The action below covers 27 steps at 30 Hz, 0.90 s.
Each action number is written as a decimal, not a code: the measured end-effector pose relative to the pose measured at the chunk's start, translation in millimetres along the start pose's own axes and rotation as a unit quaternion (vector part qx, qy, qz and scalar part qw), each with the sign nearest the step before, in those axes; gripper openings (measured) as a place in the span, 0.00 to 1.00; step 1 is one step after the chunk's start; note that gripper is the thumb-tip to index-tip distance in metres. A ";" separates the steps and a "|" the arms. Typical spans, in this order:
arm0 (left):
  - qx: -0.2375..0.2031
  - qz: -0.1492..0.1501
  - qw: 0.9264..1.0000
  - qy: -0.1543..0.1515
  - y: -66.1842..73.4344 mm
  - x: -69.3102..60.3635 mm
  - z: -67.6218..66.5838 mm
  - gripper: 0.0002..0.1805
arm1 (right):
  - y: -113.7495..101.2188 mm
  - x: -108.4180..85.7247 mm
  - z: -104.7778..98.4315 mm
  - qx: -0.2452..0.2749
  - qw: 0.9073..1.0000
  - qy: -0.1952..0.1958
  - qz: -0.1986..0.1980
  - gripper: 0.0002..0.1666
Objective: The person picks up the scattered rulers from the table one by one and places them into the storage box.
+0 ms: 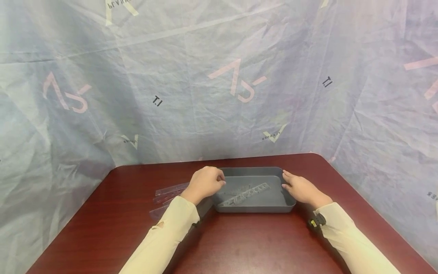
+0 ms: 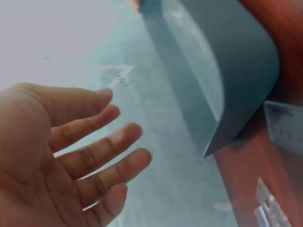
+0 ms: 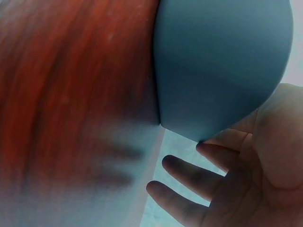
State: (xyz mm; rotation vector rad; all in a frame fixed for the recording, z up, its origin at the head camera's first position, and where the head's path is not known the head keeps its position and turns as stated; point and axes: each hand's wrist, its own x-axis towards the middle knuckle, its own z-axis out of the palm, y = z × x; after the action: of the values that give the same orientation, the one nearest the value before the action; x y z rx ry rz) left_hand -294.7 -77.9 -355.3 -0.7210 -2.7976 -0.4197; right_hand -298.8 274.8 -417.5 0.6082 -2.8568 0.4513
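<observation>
A wrinkled grey cloth hangs behind and around the workspace, printed with pink and pale yellow marks (some of its lettering reads backwards). In front of it spreads a dark red-brown table with rounded far corners. A grey tray with raised walls rests flat towards 12 o'clock on the table.

Two cream sleeves reach in, the left sleeve from 7 o'clock and the right sleeve from 5 o'clock. The left hand is by the tray's 9 o'clock side, fingers relaxed and slightly bent, with nothing in its grasp; its wrist view shows it apart from the tray. The right hand touches the tray's 3 o'clock wall, fingers fairly straight rather than clenched.

Inside the tray, a clear ruler with cut-out shapes lies slanted from 8 o'clock to 2 o'clock. A fainter clear piece may lie just beside it, though glare makes this hard to tell. Outside, clear plastic strips lie at 9 o'clock from the tray, partly hidden by the left arm. Smallest is a black wristband at the right cuff.
</observation>
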 end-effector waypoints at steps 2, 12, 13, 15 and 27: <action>-0.007 -0.004 1.000 0.016 -1.8 -5.2 -5.6 0.05 | 1.8 -0.8 0.4 0.011 1.000 -0.002 0.000 0.30; -0.039 -0.051 0.996 0.063 -25.0 -29.1 -24.6 0.03 | 9.7 -0.7 0.1 0.037 0.999 -0.005 -0.004 0.29; -0.043 -0.057 0.995 0.064 -28.0 -31.7 -26.2 0.04 | 9.0 -0.5 0.7 0.037 0.999 -0.005 -0.004 0.29; -0.047 -0.071 0.994 0.067 -33.9 -37.1 -29.7 0.04 | 7.9 -0.1 1.2 0.035 0.999 -0.006 -0.004 0.29; -0.065 -0.121 0.987 0.086 -82.8 -62.2 -58.3 0.10 | 5.1 -0.4 -1.1 0.029 1.000 -0.009 0.001 0.30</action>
State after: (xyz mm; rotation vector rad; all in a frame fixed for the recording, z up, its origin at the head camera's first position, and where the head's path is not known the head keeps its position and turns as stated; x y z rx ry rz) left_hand -274.6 -193.5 -336.3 -0.3473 -2.7189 -0.6778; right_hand -300.5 279.8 -417.9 0.6213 -2.8702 0.5350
